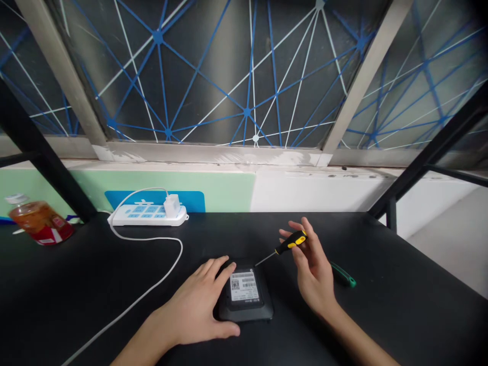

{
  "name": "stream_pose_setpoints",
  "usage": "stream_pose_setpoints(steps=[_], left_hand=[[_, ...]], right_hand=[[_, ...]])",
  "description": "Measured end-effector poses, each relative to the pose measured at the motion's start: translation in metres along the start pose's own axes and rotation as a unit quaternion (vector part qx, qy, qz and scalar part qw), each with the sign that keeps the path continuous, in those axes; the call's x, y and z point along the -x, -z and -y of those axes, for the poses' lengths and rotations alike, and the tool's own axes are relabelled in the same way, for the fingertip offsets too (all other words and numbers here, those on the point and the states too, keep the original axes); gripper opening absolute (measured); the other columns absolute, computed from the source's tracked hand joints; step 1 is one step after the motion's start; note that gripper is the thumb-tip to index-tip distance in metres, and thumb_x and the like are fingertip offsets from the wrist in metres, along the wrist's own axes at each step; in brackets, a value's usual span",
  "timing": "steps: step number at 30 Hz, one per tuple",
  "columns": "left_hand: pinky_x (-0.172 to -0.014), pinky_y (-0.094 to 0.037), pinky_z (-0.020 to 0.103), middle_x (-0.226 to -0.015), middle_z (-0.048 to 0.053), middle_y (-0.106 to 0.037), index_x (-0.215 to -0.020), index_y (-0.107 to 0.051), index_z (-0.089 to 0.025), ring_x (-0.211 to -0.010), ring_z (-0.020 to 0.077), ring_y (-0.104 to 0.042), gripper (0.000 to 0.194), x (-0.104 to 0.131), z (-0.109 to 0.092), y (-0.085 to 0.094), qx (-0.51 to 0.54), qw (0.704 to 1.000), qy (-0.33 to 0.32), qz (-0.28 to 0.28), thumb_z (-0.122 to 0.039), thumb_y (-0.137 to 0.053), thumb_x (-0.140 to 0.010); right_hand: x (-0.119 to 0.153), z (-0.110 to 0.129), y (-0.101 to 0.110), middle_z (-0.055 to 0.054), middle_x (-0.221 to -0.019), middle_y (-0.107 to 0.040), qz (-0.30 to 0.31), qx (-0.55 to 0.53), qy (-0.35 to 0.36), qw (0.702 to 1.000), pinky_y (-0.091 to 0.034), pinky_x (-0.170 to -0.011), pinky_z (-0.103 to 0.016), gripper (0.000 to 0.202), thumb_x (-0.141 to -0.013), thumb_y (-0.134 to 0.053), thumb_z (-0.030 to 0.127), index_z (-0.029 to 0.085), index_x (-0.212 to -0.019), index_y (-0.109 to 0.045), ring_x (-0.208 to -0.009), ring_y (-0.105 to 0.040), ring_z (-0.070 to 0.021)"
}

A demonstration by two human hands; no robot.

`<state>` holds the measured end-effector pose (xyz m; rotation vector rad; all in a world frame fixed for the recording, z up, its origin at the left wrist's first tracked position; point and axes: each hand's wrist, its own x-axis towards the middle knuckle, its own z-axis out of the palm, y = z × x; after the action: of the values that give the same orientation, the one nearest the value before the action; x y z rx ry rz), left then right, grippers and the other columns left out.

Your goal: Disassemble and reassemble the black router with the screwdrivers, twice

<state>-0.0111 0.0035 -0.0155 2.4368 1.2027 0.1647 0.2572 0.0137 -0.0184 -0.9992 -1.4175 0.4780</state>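
Note:
A flat black box-shaped device lies on the black table, with a white printed label bearing a QR code and barcodes on its upper face. My left hand grips it from the left, fingertips over the far corner and thumb by the near edge. In my right hand is a screwdriver with a black and yellow handle, pinched between thumb and fingers. Its thin shaft slants down left, and the tip meets the device's far right corner, by a small round spot. Whether a screw sits there is too small to tell.
A green-and-black handled tool lies just right of my right wrist. Further back stands a white power strip with a plugged-in adapter; its white cable crosses the table's left side. A drink bottle is far left.

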Motion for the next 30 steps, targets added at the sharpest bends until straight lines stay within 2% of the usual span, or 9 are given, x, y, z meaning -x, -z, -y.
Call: stream_pose_setpoints(steps=[2,5,9,11,14,21,30], left_hand=[[-0.117,-0.027,0.056,-0.161,0.011,-0.022,-0.154,-0.026,-0.025,-0.146,0.0391,-0.023,0.103,0.0,-0.001,0.001,-0.002,1.0,0.0,0.003,-0.061,-0.074,-0.07],[-0.117,-0.026,0.056,-0.162,0.011,-0.022,-0.154,-0.026,-0.025,-0.146,0.0386,-0.023,0.102,0.001,-0.001,0.001,-0.005,1.0,0.003,0.004,-0.06,-0.074,-0.071],[-0.116,-0.028,0.055,-0.161,0.011,-0.024,-0.153,-0.027,-0.025,-0.145,0.0383,-0.025,0.102,0.001,-0.002,0.003,-0.009,1.0,0.007,0.004,-0.06,-0.074,-0.07],[-0.116,-0.028,0.054,-0.16,0.011,-0.026,-0.152,-0.029,-0.025,-0.144,0.0378,-0.027,0.101,0.001,-0.003,0.004,-0.013,1.0,0.005,-0.002,-0.06,-0.074,-0.069],[-0.117,-0.027,0.054,-0.158,0.01,-0.031,-0.151,-0.033,-0.027,-0.143,0.0367,-0.031,0.099,-0.001,-0.003,0.005,-0.02,1.0,-0.003,-0.017,-0.06,-0.075,-0.068],[-0.115,-0.028,0.055,-0.157,0.008,-0.033,-0.149,-0.034,-0.03,-0.141,0.0378,-0.034,0.097,-0.003,0.001,0.004,-0.015,0.999,-0.004,-0.051,-0.062,-0.074,-0.067],[-0.116,-0.028,0.054,-0.157,0.008,-0.033,-0.149,-0.034,-0.029,-0.141,0.0364,-0.033,0.096,-0.003,0.001,0.004,-0.018,0.999,0.002,-0.042,-0.061,-0.075,-0.068]], right_hand=[[0.0,-0.002,-0.003,-0.009,-0.135,-0.053,-0.005,-0.016,-0.015,1.0,-0.056,-0.093,-0.047,0.057,-0.097,-0.047,0.026,0.037,-0.15,-0.029,-0.109,-0.067,-0.0229],[0.001,-0.007,-0.005,-0.006,-0.117,-0.06,-0.031,-0.013,-0.025,0.999,-0.059,-0.087,-0.044,0.054,-0.094,-0.055,0.027,0.035,-0.145,-0.037,-0.092,-0.071,-0.0198],[0.001,-0.005,-0.005,-0.003,-0.104,-0.058,-0.092,0.017,-0.007,0.996,-0.061,-0.077,-0.038,0.05,-0.091,-0.06,0.027,0.033,-0.138,-0.044,-0.081,-0.07,-0.0167],[0.0,-0.002,-0.005,-0.002,-0.099,-0.058,-0.103,0.01,-0.003,0.995,-0.061,-0.07,-0.034,0.048,-0.092,-0.059,0.027,0.033,-0.137,-0.044,-0.074,-0.068,-0.015],[0.001,0.003,-0.005,-0.001,-0.093,-0.058,-0.084,-0.004,-0.008,0.996,-0.061,-0.065,-0.032,0.045,-0.093,-0.056,0.027,0.033,-0.137,-0.044,-0.07,-0.066,-0.0144],[0.003,0.005,-0.008,-0.001,-0.094,-0.058,-0.029,-0.03,-0.036,0.998,-0.062,-0.067,-0.032,0.045,-0.093,-0.056,0.028,0.033,-0.137,-0.047,-0.072,-0.065,-0.0138],[0.005,0.007,-0.008,-0.004,-0.104,-0.057,0.007,-0.029,-0.035,0.999,-0.062,-0.07,-0.034,0.044,-0.093,-0.056,0.028,0.033,-0.137,-0.047,-0.075,-0.065,-0.0142]])
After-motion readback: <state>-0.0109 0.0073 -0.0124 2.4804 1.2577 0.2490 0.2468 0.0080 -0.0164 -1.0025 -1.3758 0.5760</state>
